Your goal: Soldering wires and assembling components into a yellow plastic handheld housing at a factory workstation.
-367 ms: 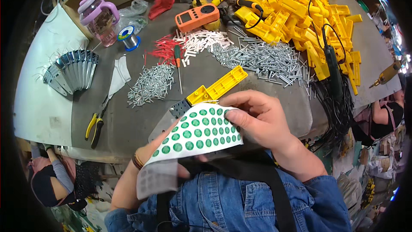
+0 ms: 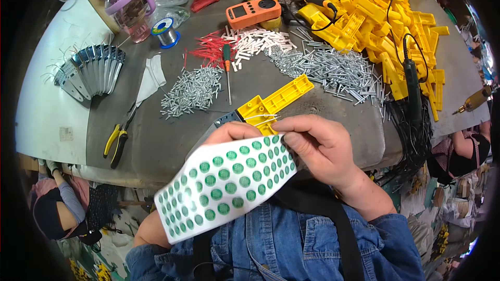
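A white sheet of round green stickers (image 2: 224, 177) is held tilted in front of my body. My right hand (image 2: 323, 151) pinches its upper right corner between thumb and forefinger. My left hand (image 2: 229, 134) grips the sheet from behind; most of its fingers are hidden. Just beyond the sheet lies a long yellow plastic housing (image 2: 281, 99), open side up, with white wires inside. A dark metal plate with holes (image 2: 227, 119) adjoins its near end and is partly covered by my left hand.
Yellow housings (image 2: 359, 10) heap at the back right, beside silver screws (image 2: 333, 73) and black cables (image 2: 411, 135). Pliers (image 2: 119, 143), a screwdriver (image 2: 227, 62), a solder spool (image 2: 165, 34), an orange meter (image 2: 253, 12), a bottle (image 2: 130, 15) and metal blades (image 2: 94, 70) lie around.
The sticker sheet has swung open from a folded, drooping shape and now shows more of its face. My left fingers have come up behind its top edge; the right hand keeps its pinch.
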`<action>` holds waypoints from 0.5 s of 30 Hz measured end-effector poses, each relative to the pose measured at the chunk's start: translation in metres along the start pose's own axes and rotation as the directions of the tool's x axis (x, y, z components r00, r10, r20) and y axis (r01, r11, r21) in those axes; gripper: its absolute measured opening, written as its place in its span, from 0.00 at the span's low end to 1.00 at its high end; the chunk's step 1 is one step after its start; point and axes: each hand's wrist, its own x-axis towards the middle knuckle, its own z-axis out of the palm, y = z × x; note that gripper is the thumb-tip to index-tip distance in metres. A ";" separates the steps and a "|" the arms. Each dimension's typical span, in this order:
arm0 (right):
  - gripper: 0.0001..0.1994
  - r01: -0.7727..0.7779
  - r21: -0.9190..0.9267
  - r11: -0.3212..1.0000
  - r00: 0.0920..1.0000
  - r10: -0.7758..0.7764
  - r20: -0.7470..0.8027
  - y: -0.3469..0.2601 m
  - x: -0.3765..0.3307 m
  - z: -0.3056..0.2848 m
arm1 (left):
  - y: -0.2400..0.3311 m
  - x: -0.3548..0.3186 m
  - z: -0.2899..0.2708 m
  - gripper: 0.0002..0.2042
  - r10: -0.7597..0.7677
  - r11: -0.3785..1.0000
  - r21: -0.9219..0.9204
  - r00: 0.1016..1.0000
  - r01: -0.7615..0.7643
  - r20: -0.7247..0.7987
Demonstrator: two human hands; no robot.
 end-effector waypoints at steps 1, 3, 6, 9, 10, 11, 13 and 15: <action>0.10 -0.068 0.098 0.993 0.998 0.069 -0.002 0.000 -0.003 0.002 | -0.003 0.002 -0.002 0.15 0.136 0.973 0.191 0.991 -0.133 -0.004; 0.10 -0.137 0.198 0.971 0.990 0.138 0.007 0.002 -0.005 0.006 | -0.016 0.007 -0.005 0.15 0.313 0.870 0.386 0.948 -0.308 0.049; 0.09 -0.106 0.169 0.980 0.990 0.120 -0.074 0.006 -0.007 0.009 | -0.012 0.007 0.001 0.40 0.161 0.763 0.582 0.955 -0.280 0.249; 0.07 -0.093 0.087 0.992 0.994 0.098 -0.052 0.003 -0.005 0.015 | -0.027 -0.001 0.015 0.38 0.156 0.982 -0.099 0.986 -0.161 -0.064; 0.09 -0.128 0.204 0.970 0.991 0.133 -0.012 0.003 -0.006 0.015 | -0.021 0.000 0.014 0.37 0.057 0.967 -0.240 0.991 -0.084 -0.117; 0.11 -0.165 0.317 0.934 0.986 0.164 0.032 0.004 -0.008 0.015 | -0.018 0.004 0.014 0.35 0.059 0.940 -0.325 0.988 -0.102 -0.141; 0.15 -0.268 0.484 0.833 0.962 0.204 0.181 0.004 -0.007 0.011 | -0.020 0.005 0.013 0.26 0.054 0.924 -0.366 0.987 -0.106 -0.150; 0.14 -0.276 0.499 0.821 0.960 0.215 0.177 0.008 -0.009 0.012 | -0.023 -0.001 0.014 0.21 0.027 0.932 -0.351 0.984 -0.089 -0.177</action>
